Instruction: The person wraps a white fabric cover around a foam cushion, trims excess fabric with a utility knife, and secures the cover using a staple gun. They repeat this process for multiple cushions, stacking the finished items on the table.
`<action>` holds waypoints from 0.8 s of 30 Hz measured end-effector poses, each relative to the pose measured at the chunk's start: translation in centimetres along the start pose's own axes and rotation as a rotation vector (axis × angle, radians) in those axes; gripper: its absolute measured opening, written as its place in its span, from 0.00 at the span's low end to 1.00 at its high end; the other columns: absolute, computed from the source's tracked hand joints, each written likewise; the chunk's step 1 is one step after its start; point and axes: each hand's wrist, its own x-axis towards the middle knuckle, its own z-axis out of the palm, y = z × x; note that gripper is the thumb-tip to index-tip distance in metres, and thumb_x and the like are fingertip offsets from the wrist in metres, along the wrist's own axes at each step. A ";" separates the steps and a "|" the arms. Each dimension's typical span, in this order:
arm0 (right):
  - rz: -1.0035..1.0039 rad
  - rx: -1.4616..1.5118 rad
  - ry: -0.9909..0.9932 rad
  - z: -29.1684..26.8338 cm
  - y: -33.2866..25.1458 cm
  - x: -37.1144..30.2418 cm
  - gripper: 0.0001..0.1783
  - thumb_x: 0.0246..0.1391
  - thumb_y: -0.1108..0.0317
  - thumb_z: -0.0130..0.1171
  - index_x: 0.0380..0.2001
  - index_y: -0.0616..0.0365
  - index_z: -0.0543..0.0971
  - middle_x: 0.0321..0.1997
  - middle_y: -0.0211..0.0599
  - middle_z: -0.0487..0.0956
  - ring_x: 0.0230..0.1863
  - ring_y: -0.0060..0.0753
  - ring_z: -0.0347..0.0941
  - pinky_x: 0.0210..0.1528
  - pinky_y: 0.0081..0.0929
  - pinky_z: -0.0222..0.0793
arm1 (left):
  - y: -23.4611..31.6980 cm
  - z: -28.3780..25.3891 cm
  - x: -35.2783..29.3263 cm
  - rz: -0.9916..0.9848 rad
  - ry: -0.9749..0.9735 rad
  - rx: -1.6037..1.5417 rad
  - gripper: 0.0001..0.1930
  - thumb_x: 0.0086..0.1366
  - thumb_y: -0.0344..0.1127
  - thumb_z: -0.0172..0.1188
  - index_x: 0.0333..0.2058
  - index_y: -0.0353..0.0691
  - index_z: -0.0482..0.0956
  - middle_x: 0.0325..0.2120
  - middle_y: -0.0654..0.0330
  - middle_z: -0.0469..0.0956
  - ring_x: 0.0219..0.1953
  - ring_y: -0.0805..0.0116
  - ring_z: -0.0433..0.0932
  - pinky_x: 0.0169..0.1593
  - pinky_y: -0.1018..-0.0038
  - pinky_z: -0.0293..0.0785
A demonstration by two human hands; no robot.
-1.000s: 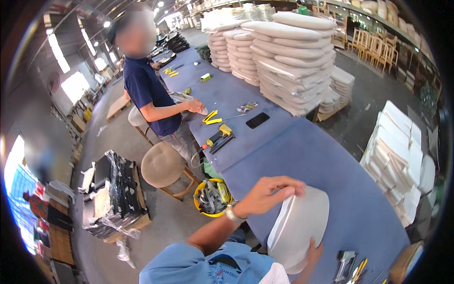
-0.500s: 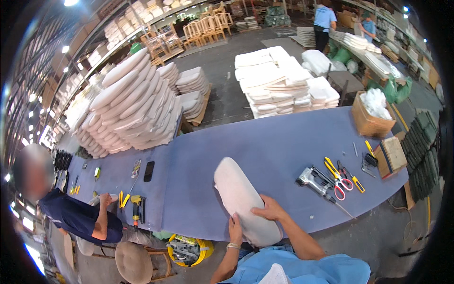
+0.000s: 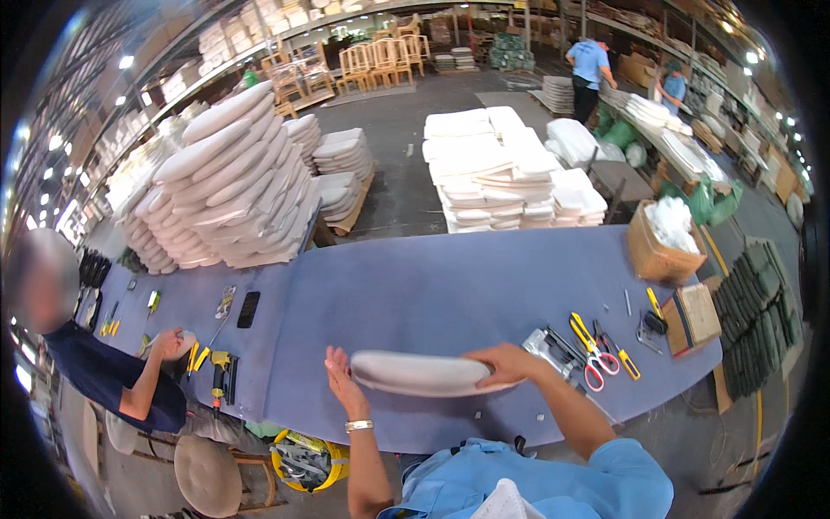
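A pale, padded seat cushion (image 3: pixel 419 372) with rounded ends is turned edge-on above the blue-covered table (image 3: pixel 380 294), lying lengthwise from left to right. My right hand (image 3: pixel 508 365) grips its right end, thumb on the near side. Beside the cushion's left end, my left hand (image 3: pixel 346 387) is raised with its fingers stretched out and its palm facing the pad. Whether that palm touches the cushion I cannot tell.
Right of the cushion lie a nail gun (image 3: pixel 553 350), scissors (image 3: pixel 596 355) and cutters. Cardboard boxes (image 3: pixel 692 318) stand at the table's right end. Tall cushion stacks (image 3: pixel 233 190) rise at the back left. A co-worker (image 3: pixel 112 372) sits at left, near a yellow bucket (image 3: pixel 337 471).
The cushion has swung from slanting lengthwise away from me to crosswise, and tipped onto its edge. My left hand has let go and opened; my right hand has moved to the right end.
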 end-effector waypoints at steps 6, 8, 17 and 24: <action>0.218 -0.103 0.147 2.7 -0.8 -1.9 0.36 0.51 0.36 0.66 0.57 0.46 0.81 0.50 0.45 0.85 0.53 0.49 0.81 0.52 0.47 0.75 | -0.9 -3.1 -0.6 -0.002 -0.113 0.553 0.26 0.75 0.49 0.55 0.35 0.26 0.86 0.26 0.54 0.86 0.30 0.68 0.85 0.40 0.71 0.80; 0.314 -0.026 0.382 3.5 0.0 -2.9 0.30 0.53 0.41 0.67 0.51 0.50 0.84 0.45 0.46 0.86 0.47 0.48 0.83 0.47 0.44 0.78 | -1.7 -3.6 -0.9 -0.085 -0.095 0.447 0.27 0.76 0.49 0.54 0.34 0.25 0.86 0.26 0.53 0.86 0.29 0.69 0.84 0.38 0.73 0.79; 0.358 0.458 1.216 8.9 7.5 -2.5 0.14 0.65 0.64 0.55 0.37 0.65 0.83 0.31 0.41 0.85 0.33 0.32 0.82 0.37 0.29 0.76 | -4.3 -2.8 0.5 -0.219 0.034 0.080 0.29 0.76 0.50 0.51 0.29 0.25 0.84 0.23 0.48 0.84 0.25 0.64 0.82 0.34 0.71 0.78; 0.159 0.678 1.277 11.4 10.9 -2.8 0.26 0.71 0.54 0.46 0.35 0.67 0.81 0.30 0.43 0.82 0.35 0.30 0.78 0.42 0.29 0.74 | -4.9 -3.5 0.5 -0.205 0.039 0.092 0.28 0.74 0.51 0.52 0.31 0.27 0.84 0.24 0.48 0.84 0.26 0.62 0.82 0.35 0.67 0.78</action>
